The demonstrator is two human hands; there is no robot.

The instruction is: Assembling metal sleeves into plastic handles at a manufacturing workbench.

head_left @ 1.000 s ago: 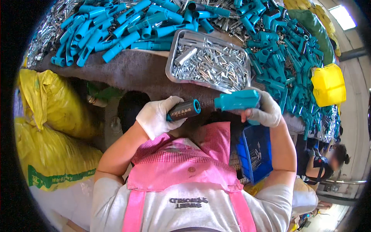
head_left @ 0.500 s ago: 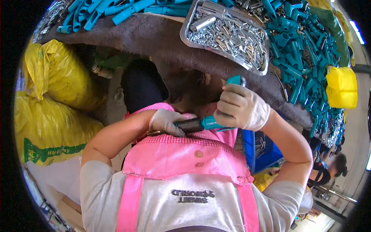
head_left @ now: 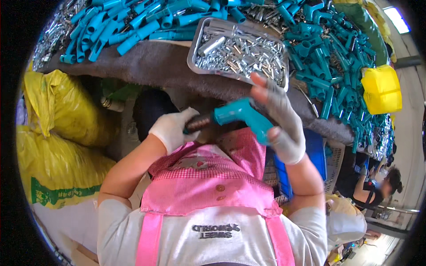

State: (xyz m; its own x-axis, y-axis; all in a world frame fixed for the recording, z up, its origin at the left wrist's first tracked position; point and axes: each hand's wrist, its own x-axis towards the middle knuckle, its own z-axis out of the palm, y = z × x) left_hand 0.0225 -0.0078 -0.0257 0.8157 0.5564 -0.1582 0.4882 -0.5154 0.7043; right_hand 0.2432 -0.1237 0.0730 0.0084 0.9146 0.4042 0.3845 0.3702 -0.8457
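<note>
A teal plastic elbow-shaped piece (head_left: 243,114) is held over my lap, its one end joined to a short dark cylindrical part (head_left: 199,123). My left hand (head_left: 174,128), in a pale glove, is closed around that dark part. Fingers stretched and palm raised, my right hand (head_left: 287,122) stands beside the teal piece's other end. It is gloved, with bare fingertips showing, and slightly blurred. Its thumb is close to the lower end of the teal piece; whether they touch I cannot tell.
Ahead on the cloth-covered table, a metal tray (head_left: 191,62) holds small metal pins. Teal plastic parts (head_left: 111,31) are heaped around it, and a yellow container (head_left: 381,90) stands at right. Yellow sacks (head_left: 62,106) are at left, a blue crate (head_left: 315,155) at right. Another person (head_left: 372,190) sits far right.
My right hand has opened from its grip on the teal piece. My left hand has moved forward and lifted the joined piece away from my apron, with the teal end now angled.
</note>
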